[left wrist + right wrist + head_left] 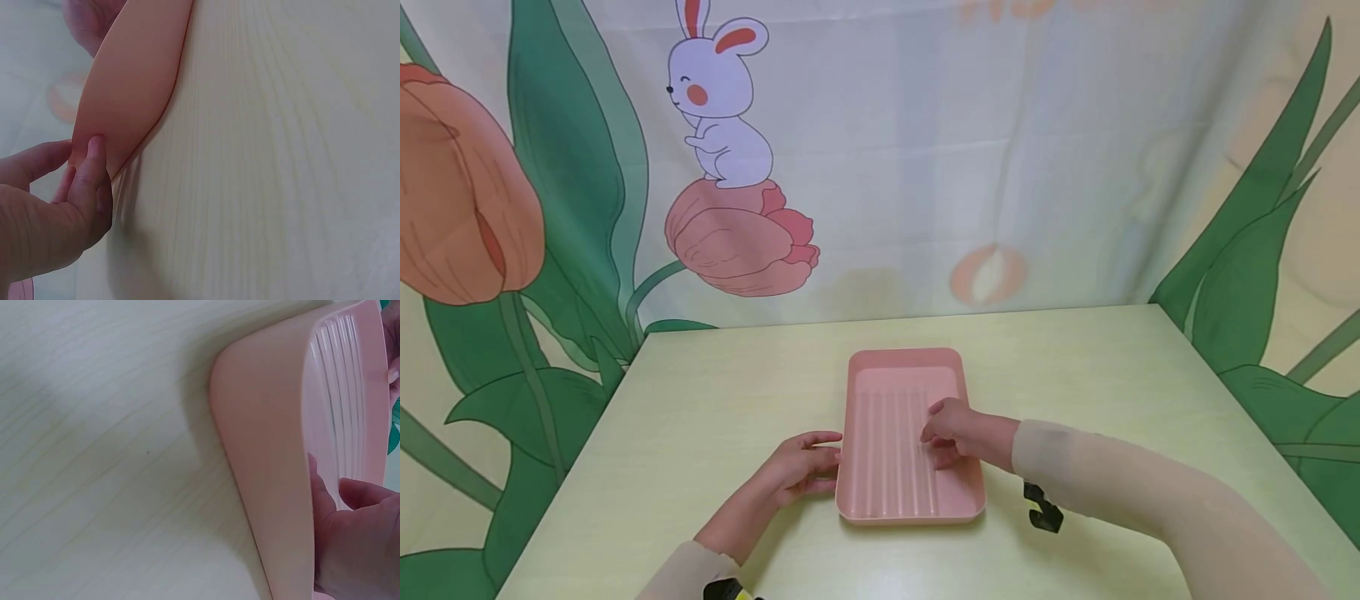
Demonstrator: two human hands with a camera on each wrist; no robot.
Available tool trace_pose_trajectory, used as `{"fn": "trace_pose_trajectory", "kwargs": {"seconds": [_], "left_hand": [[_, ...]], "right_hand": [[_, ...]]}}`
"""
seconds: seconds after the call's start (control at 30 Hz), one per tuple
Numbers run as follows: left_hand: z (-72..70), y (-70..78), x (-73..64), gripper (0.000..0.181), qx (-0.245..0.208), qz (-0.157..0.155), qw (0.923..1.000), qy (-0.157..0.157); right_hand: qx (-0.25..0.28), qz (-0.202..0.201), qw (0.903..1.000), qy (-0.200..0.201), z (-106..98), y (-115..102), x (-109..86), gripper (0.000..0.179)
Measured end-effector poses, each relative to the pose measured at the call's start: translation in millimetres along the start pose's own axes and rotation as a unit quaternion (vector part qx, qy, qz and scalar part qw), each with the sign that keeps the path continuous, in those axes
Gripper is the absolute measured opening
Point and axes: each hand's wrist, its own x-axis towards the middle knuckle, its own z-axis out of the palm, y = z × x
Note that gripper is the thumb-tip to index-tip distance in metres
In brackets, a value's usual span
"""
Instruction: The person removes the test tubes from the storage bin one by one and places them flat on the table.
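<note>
A pink rectangular tray (902,442) with raised parallel ribs along its floor lies on the table, its long sides running away from me. My left hand (805,468) is at the tray's left side, with extended fingertips against the outer wall (134,69) in the left wrist view. Over the right rim reaches my right hand (953,429), its loosely bent fingers down inside the tray near the ribs. In the right wrist view the thumb and fingers of this hand (356,531) stand apart inside the wall, with nothing visible between them.
The pale wood-grain table (722,392) extends around the tray on all sides. Behind it hangs a printed cloth (880,167) with a rabbit and tulips, meeting the table's far edge. Black straps (1043,507) show at both wrists.
</note>
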Motion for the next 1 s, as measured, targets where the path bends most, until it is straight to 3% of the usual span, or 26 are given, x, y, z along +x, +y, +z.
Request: {"fn": "trace_pose_trajectory", "kwargs": {"seconds": [0.33,0.57,0.8,1.0], "left_hand": [[-0.9,-1.3,0.2,0.046,0.001,0.002,1.0000,0.000],[-0.2,0.4,-0.1,0.046,0.003,0.002,1.0000,0.003],[0.6,1.0,-1.2,0.046,0.004,0.004,1.0000,0.007],[0.0,0.9,-1.2,0.046,0.002,0.005,1.0000,0.002]], "right_hand": [[0.014,0.001,0.9999,-0.003,-0.8,-5.9,0.9,0.051],[-0.010,-0.027,0.9995,0.007,-2.4,-13.8,-2.8,0.051],[0.006,-0.005,0.9999,-0.012,-4.7,-19.6,-5.5,0.054],[0.021,-0.009,0.9993,-0.029,-8.6,-24.0,-6.4,0.057]]}}
